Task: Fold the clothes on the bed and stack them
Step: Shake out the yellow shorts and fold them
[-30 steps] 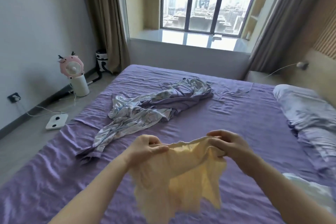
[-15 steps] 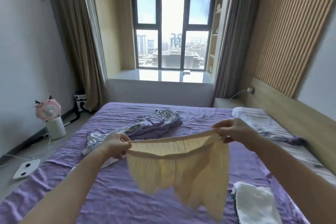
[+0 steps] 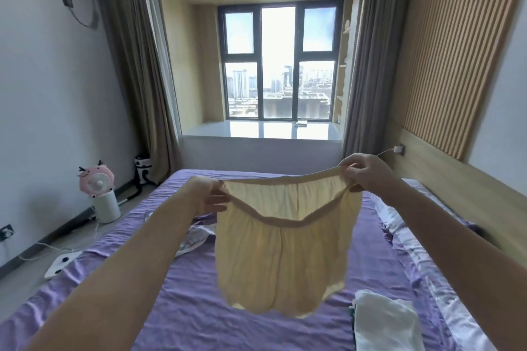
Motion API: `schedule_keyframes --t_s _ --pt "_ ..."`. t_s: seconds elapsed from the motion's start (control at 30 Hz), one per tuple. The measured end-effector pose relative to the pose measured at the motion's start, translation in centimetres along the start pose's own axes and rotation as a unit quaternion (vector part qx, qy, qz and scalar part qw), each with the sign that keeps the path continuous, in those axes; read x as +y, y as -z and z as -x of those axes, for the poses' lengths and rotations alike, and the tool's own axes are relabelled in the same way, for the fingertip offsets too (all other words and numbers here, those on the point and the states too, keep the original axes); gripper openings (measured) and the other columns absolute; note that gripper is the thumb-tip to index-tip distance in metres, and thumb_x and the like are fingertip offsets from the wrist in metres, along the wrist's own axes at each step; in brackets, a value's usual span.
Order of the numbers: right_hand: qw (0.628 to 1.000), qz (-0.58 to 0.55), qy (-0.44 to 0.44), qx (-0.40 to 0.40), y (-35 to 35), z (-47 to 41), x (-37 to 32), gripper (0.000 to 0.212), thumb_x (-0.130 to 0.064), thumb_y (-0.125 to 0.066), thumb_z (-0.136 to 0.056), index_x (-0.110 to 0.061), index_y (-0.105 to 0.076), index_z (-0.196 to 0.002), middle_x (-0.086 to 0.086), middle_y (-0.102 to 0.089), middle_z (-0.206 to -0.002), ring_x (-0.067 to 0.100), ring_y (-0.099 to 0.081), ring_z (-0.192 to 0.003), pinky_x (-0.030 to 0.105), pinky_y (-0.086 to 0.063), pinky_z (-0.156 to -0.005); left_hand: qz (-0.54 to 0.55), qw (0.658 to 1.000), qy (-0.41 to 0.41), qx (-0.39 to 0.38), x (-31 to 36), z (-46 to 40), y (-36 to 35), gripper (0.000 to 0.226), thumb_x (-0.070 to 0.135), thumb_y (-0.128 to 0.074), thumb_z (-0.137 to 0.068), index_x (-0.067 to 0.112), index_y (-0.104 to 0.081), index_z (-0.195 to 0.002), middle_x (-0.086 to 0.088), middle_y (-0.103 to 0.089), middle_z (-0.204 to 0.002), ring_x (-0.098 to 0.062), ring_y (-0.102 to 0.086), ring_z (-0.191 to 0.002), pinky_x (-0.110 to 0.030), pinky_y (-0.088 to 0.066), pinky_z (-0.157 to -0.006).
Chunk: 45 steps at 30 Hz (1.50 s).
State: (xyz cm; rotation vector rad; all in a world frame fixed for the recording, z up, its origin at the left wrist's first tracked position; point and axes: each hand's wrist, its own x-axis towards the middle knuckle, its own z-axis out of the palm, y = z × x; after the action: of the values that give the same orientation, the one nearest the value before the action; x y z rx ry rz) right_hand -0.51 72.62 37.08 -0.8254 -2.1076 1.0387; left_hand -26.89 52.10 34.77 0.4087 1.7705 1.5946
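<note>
Two bare hands hold pale yellow shorts (image 3: 281,251) up in the air above a purple bed (image 3: 182,310). The left hand (image 3: 209,196) pinches one end of the elastic waistband; the right hand (image 3: 363,172) pinches the other end, slightly higher. The waistband stretches between the grips, and the shorts hang below it, clear of the bed. A folded white pile (image 3: 383,322) lies on the bed, below the right forearm.

Purple-sheeted bed (image 3: 199,308): folded white stack (image 3: 385,322) near right; patterned garment (image 3: 194,239) mid-left.
</note>
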Motion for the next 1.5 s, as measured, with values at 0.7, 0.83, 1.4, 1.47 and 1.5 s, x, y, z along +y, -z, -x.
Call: schedule_keyframes --t_s 0.7,0.83,1.4,1.47,1.5 --pt "0.991 -0.033 0.039 -0.121 -3.0 0.2 0.9 0.013 -0.017 -0.064 -0.087 -0.008 -0.072 -0.095 0.003 -0.064 -0.085 0.012 -0.054 -0.075 0.020 -0.043 -0.065 -0.093 0.992 -0.088 0.003 0.6 2.7 4.1 0.017 0.020 -0.063 -0.086 0.005 -0.062 -0.079 -0.007 -0.054 -0.059 -0.016 -0.052 -0.047 -0.024 -0.048 -0.049" --pt "0.976 -0.133 0.046 -0.168 -6.1 1.1 -1.3 0.010 -0.014 -0.055 -0.093 -0.010 -0.064 -0.094 0.004 -0.060 -0.079 0.013 -0.052 -0.067 0.019 -0.043 -0.059 -0.539 0.833 -0.122 0.037 -1.5 3.3 2.9 0.048 0.046 -0.075 -0.074 0.014 -0.057 -0.104 0.001 -0.056 -0.099 -0.015 -0.053 -0.092 -0.026 -0.045 -0.077" --pt "0.990 -0.053 -0.016 -0.126 -7.5 1.7 -0.8 0.010 -0.018 -0.062 -0.088 -0.013 -0.070 -0.085 0.008 -0.066 -0.089 0.017 -0.058 -0.080 0.033 -0.048 -0.077 0.054 0.959 -0.056 -0.274 -5.8 4.2 -4.0 0.028 0.027 -0.057 -0.087 0.006 -0.075 -0.085 -0.010 -0.072 -0.079 -0.021 -0.070 -0.070 -0.035 -0.058 -0.068" --pt "0.990 -0.034 -0.011 -0.135 -7.4 1.7 -0.3 0.010 -0.020 -0.063 -0.087 -0.014 -0.071 -0.088 0.009 -0.068 -0.093 0.016 -0.058 -0.083 0.032 -0.047 -0.079 0.079 0.961 -0.023 -0.263 -5.6 4.4 -4.4 0.027 0.027 -0.058 -0.081 0.005 -0.073 -0.078 -0.008 -0.070 -0.074 -0.020 -0.068 -0.070 -0.034 -0.055 -0.073" --pt "0.989 -0.029 -0.008 -0.142 -7.4 1.8 -0.2 0.010 -0.020 -0.064 -0.087 -0.014 -0.071 -0.089 0.009 -0.068 -0.094 0.016 -0.058 -0.084 0.032 -0.047 -0.080 0.095 0.960 -0.015 -0.263 -5.5 4.4 -4.6 0.026 0.027 -0.058 -0.079 0.004 -0.072 -0.077 -0.008 -0.068 -0.074 -0.020 -0.067 -0.070 -0.034 -0.053 -0.076"
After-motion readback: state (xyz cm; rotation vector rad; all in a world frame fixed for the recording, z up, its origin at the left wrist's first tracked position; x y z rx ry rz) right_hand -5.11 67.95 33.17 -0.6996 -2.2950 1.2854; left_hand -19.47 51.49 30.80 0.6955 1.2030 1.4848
